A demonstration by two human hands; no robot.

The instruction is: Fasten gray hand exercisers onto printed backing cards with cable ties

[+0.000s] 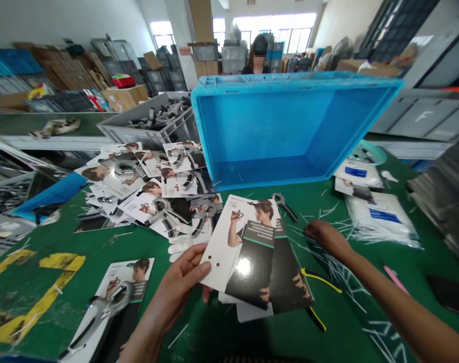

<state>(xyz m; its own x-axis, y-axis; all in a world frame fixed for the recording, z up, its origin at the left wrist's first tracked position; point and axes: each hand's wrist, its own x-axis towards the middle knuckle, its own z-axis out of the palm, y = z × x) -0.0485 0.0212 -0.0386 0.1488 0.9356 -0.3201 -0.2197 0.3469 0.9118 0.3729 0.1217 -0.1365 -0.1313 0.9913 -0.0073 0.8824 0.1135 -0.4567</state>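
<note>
My left hand [184,277] pinches a printed packaging card [223,267] by its lower left edge, thumb on top. The card is black and white, reads "adjustable grip strengthener", and has two small holes near my thumb. More cards [289,272] lie beneath it. My right hand [325,237] is over scattered white cable ties [337,272], its fingers curled together; whatever they hold is too small to make out. At lower left, a silver and grey hand grip strengthener [110,305] lies on another card. A yellow-handled tool [322,280] is partly covered by the cards.
A blue crate [267,131] stands on its side at the back. Left of it is a pile of carded grip strengtheners [165,212], with a grey bin [138,132] behind. Bags of cable ties [380,214], a pink pen [396,279] and a dark-handled tool [285,207] are rightward. A person [258,55] is beyond.
</note>
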